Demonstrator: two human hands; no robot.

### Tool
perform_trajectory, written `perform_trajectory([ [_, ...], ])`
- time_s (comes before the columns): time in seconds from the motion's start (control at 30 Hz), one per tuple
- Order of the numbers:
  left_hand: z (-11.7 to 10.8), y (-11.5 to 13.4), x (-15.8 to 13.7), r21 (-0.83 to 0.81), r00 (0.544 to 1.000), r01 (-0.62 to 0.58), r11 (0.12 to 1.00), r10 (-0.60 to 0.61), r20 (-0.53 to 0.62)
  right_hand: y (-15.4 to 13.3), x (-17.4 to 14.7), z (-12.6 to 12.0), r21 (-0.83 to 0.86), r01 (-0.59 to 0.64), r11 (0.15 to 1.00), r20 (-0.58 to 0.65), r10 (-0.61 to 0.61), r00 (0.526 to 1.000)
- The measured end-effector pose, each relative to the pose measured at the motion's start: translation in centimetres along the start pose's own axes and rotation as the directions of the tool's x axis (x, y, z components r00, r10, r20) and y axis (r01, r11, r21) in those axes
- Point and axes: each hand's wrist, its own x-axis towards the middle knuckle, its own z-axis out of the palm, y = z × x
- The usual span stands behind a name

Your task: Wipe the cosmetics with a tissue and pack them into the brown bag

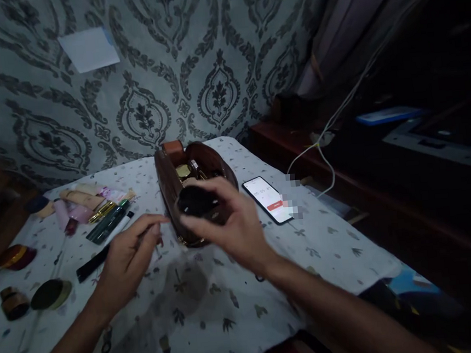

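Observation:
A round black case, perhaps a compact (197, 200), is held between the thumb and fingers of my right hand (236, 215), over the front of a brown bag (166, 188). The bag stands unzipped on the table; inside it show a round gold-coloured lid (183, 171) and other small items I cannot make out. My left hand (132, 251) is by the bag's left side, fingers loosely bent, with nothing visible in it. Under its wrist side lies a long black item (92, 264). Beside that are a dark green tube (107, 223) and a white-and-black tube (120, 226).
Several cosmetic tubes (81, 199) lie at the table's back left. An amber jar (16, 256), a small brown bottle (14, 303) and a dark round lidded container (50, 293) sit at the left. A lit phone (267, 198) lies right of the bag. White cables (346, 101) hang beyond the table.

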Motion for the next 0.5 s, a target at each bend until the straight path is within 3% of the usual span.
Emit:
perform_trajectory([
  [0.1, 0.5, 1.5, 2.5, 0.384, 0.975, -0.223, 0.896, 0.21, 0.077, 0.3, 3.7, -3.5, -0.063, -0.02, 0.998, -0.01, 0.02, 1.0],
  [0.2, 1.2, 1.4, 3.8, 0.646, 0.949, -0.314, 0.696, 0.256, 0.185, 1.4, 7.0, -4.9, -0.171, 0.033, 0.985, 0.097, -0.016, 0.995],
  [0.27, 1.5, 1.0, 4.1, 0.701, 0.935, -0.35, 0.621, 0.274, 0.224, 2.4, 8.7, -4.9, -0.245, 0.074, 0.967, 0.197, -0.025, 0.98],
  [0.37, 1.7, 0.4, 4.1, 0.702, 0.91, -0.399, 0.59, 0.35, 0.223, 4.2, 10.7, -4.3, -0.356, 0.146, 0.923, 0.357, -0.01, 0.934],
  [0.5, 2.0, -0.3, 4.2, 0.672, 0.866, -0.461, 0.58, 0.459, 0.198, 5.8, 12.5, -2.8, -0.434, 0.25, 0.865, 0.584, 0.059, 0.81],
])
